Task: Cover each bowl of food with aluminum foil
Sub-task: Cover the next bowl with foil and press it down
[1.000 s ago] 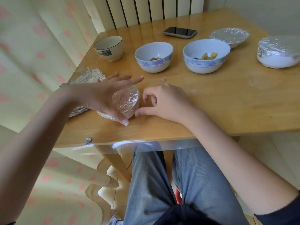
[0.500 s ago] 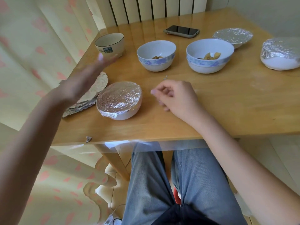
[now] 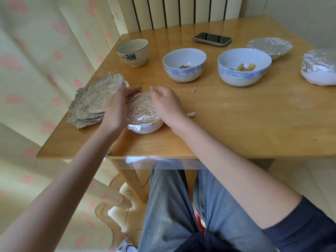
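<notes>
A white bowl with crinkled foil pressed over its top [image 3: 141,110] sits near the table's front left. My left hand [image 3: 117,108] presses against its left side with the fingers straight. My right hand [image 3: 167,106] lies over its right side, fingers curled down round the rim. A stack of foil sheets [image 3: 89,104] lies just left of it. Farther back stand two uncovered white bowls with blue bands, one in the middle [image 3: 183,75] and one to its right [image 3: 241,77], each holding bits of food. Two foil-covered bowls, one at the back [image 3: 270,45] and one nearer [image 3: 320,66], stand at the far right.
An empty cream bowl [image 3: 133,53] stands at the back left and a dark phone [image 3: 211,39] lies at the back. Small foil scraps [image 3: 193,90] lie on the wooden table [image 3: 236,124]. A curtain hangs on the left, and a radiator stands behind the table.
My left hand was lifted over the foil stack and has come down on the covered bowl's left side. My right hand moved left from the table onto the bowl's right side.
</notes>
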`<state>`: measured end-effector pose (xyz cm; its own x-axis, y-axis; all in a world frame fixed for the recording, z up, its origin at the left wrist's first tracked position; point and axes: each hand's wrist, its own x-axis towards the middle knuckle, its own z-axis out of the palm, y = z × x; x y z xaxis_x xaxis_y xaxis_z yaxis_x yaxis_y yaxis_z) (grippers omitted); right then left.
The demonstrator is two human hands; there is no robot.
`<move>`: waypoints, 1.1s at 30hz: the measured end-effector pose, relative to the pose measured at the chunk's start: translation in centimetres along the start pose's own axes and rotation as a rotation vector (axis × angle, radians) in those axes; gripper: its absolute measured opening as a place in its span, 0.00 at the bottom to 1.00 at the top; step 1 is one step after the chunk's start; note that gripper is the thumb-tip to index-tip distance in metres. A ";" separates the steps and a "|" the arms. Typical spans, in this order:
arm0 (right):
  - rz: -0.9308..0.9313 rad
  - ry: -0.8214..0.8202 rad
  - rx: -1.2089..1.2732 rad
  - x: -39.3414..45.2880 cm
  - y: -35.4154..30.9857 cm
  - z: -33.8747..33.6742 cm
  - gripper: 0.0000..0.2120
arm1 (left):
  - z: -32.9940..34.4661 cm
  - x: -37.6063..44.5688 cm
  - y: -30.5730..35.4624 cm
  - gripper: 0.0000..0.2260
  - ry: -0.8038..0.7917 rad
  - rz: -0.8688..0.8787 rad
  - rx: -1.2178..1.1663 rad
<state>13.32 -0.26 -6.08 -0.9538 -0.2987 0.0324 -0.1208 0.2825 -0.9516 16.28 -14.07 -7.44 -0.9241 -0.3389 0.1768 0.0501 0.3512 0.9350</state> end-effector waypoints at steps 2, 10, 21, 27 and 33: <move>-0.002 0.024 -0.015 0.1 -0.1 0.0 0.20 | 0.2 0.1 0.1 0.25 0.013 0.002 0.000; 0.048 -0.048 0.022 0.0 -0.4 -0.4 0.24 | 0.2 0.0 -0.1 0.29 -0.020 -0.051 -0.080; 0.246 0.158 0.538 -2.1 0.9 0.1 0.17 | 0.0 -0.6 0.0 0.32 -0.050 -0.205 -0.409; 0.193 0.145 0.612 -2.6 2.6 0.2 0.13 | 0.4 -1.1 0.0 0.31 -0.014 -0.183 -0.351; 0.276 0.138 0.757 -1.9 2.7 0.2 0.14 | 0.5 -1.2 0.1 0.29 0.006 -0.189 -0.339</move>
<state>14.83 0.90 -8.77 -0.9532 -0.1799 -0.2429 0.2949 -0.3772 -0.8779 17.21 -13.21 -7.73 -0.9270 -0.3751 -0.0078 0.0022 -0.0262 0.9997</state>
